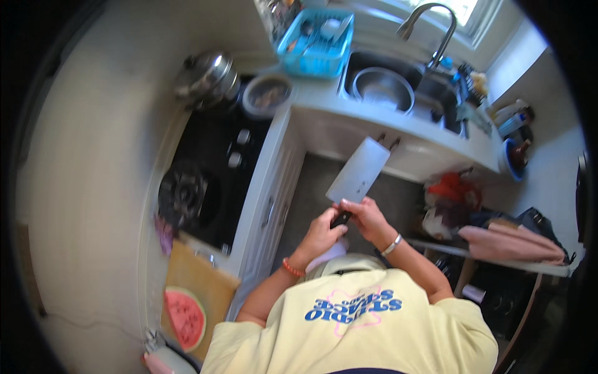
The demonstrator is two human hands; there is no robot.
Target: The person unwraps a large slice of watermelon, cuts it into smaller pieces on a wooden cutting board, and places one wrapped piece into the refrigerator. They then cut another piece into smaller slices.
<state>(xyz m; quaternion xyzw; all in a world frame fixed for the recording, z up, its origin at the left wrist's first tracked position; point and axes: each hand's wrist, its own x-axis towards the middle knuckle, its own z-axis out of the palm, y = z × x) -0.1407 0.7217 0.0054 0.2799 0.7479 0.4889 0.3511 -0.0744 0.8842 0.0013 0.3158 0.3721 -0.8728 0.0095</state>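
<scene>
A cleaver (359,170) with a broad metal blade and a dark handle is held out in front of my body, above the floor. My left hand (320,236), below a red beaded bracelet, is wrapped around the handle. My right hand (369,219), with a silver bracelet at the wrist, grips where the handle meets the blade, its thumb on the blade's base. The blade points up and to the right, towards the sink cabinet. To my left a cut piece of watermelon (186,319) rests on a wooden cutting board (219,276).
A black gas stove (224,187) lies along the left counter, with a metal pot (210,77) and a covered bowl (266,96) behind. Ahead are a blue dish basket (317,61) and a sink (423,89) holding a metal basin (383,89). A pink cloth (514,243) covers part of the right shelf.
</scene>
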